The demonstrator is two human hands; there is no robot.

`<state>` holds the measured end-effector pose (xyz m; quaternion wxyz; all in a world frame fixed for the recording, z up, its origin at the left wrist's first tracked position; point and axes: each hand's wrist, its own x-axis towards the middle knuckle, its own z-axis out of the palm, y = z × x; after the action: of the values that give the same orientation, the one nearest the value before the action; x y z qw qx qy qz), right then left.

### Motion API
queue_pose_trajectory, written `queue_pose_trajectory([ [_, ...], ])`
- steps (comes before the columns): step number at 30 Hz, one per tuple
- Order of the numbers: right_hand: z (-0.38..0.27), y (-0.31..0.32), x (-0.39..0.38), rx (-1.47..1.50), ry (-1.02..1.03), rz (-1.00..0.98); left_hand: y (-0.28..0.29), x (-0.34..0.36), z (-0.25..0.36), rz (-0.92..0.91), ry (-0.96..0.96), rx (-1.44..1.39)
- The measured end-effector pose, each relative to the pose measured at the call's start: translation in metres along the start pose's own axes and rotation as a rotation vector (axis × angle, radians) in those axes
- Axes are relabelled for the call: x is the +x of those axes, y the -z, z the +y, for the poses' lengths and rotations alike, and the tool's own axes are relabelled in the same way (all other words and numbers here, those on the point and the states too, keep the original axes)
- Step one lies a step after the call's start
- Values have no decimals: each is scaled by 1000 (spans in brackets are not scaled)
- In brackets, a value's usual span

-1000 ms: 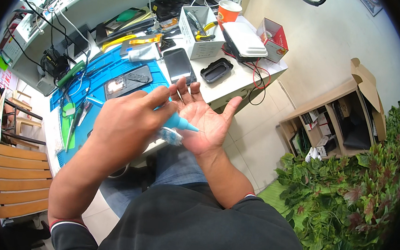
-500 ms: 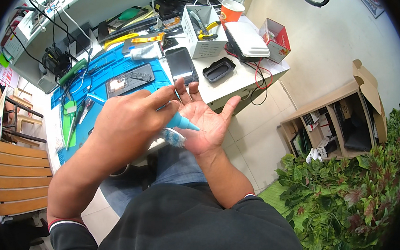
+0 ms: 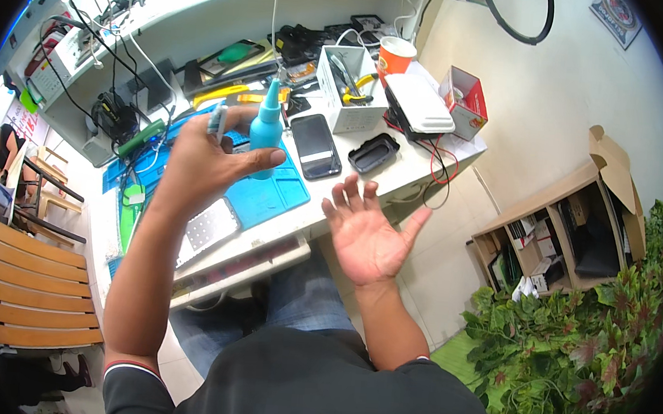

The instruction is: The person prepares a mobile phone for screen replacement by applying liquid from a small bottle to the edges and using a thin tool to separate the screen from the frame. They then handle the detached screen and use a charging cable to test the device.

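Observation:
A light blue squeeze bottle (image 3: 265, 133) stands upright in my left hand (image 3: 199, 161), its pointed nozzle up. The thumb lies across its front and the fingers curl behind it. Between the fingers of that same hand sticks up a small blue-and-white end of a brush (image 3: 217, 120); its other parts are hidden. To the right, my right hand (image 3: 373, 245) is raised palm up with fingers spread, holding nothing. Beyond the hands, a dark smartphone (image 3: 315, 147) lies on the desk beside a black open case (image 3: 373, 153). Below the bottle is a blue work mat (image 3: 281, 199).
A white box of pliers (image 3: 354, 115), an orange paper cup (image 3: 395, 56), a white lidded container (image 3: 421, 103) and a red box (image 3: 464, 104) fill the desk's back right. A perforated silver panel (image 3: 209, 232) lies near the front edge. Cables hang at left, by a slatted wooden chair (image 3: 29, 284).
My left hand has lifted the bottle up and left, away from my right palm, turning its nozzle from pointing at the palm to upright. My right hand has shifted slightly right and lower.

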<state>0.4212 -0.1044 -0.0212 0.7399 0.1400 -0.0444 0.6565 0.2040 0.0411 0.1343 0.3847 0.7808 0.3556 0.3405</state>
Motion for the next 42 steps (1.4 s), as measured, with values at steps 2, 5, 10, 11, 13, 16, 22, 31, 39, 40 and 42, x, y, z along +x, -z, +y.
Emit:
queue_pose_trajectory([
  [2, -16, 9, -2, -60, 24, -67, -5, 8, -15, -50, 63, -70],
  [5, -31, 11, -2, -108, 57, -128, -31, 15, -41, -50, 124, -42],
  [10, -45, 7, 0, -139, 95, -198, -96, 13, -53, -97, 161, 54],
  [11, -44, 6, 3, -137, 92, -201, -103, 9, -42, -94, 169, 75],
  [13, -40, 6, 9, -130, 75, -212, -112, 12, -49, -105, 156, 196],
  [16, -36, -3, 5, -120, 92, -206, -122, 15, -43, -87, 188, 275],
  [22, -39, -2, 2, -72, 97, -174, -125, 19, -41, -70, 146, 351],
  [31, -35, 0, 1, -37, 80, -177, -118, 17, -36, 0, 116, 315],
  [39, -24, -8, -5, -51, 87, -132, -77, -12, -9, 80, 18, 375],
  [40, -25, -7, -8, -6, 70, -124, -70, -19, 0, 59, 67, 332],
  [42, -23, -3, -11, 82, 17, -142, -45, -33, -8, 24, 92, 290],
])
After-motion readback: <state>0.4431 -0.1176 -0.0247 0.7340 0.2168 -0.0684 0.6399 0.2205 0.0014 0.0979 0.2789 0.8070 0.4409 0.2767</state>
